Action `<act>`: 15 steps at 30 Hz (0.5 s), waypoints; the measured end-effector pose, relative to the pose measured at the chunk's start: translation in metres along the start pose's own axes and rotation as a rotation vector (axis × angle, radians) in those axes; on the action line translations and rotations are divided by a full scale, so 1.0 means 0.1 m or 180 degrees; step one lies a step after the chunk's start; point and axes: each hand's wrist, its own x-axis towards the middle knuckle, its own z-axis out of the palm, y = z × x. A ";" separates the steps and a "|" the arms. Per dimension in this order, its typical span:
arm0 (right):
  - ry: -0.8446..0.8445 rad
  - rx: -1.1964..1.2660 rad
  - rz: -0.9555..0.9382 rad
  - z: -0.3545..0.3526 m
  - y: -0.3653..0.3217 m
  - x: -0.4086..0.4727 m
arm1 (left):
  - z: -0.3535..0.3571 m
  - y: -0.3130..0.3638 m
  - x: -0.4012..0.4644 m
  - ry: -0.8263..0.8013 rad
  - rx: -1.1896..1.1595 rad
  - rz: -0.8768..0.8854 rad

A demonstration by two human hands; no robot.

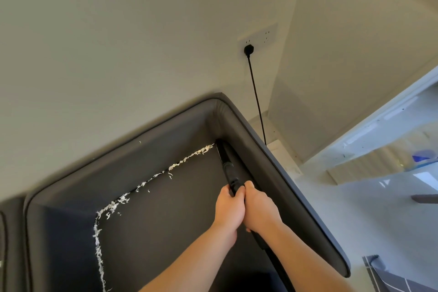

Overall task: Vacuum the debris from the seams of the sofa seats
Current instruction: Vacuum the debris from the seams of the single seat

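Grey sofa (166, 232) against a pale wall: our left hand (228, 208) and right hand (259, 211) curl round the vacuum nozzle (226, 161), tip in the corner seam. Next, we judge, comes sweeping left along the white debris (182, 162) lining the back seam.

A black plug (248, 50) is seen in a wall socket (258, 37), upper centre; its cord (256, 97) hangs down.

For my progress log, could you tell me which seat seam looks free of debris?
The right-hand seam along the armrest, where the vacuum nozzle lies; the back and left seams hold white shreds.
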 end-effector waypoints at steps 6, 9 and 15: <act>-0.0089 0.0020 0.0010 -0.02 -0.12 0.11 | -0.06 0.04 0.15 0.0068 -0.0001 -0.0056; -0.0106 -0.0053 -0.0095 -0.06 -0.12 0.08 | -0.07 0.04 0.11 0.0123 -0.0136 -0.0008; -0.0352 -0.0190 -0.0212 -0.07 -0.17 -0.02 | -0.11 -0.05 -0.02 0.0303 -0.0367 -0.0061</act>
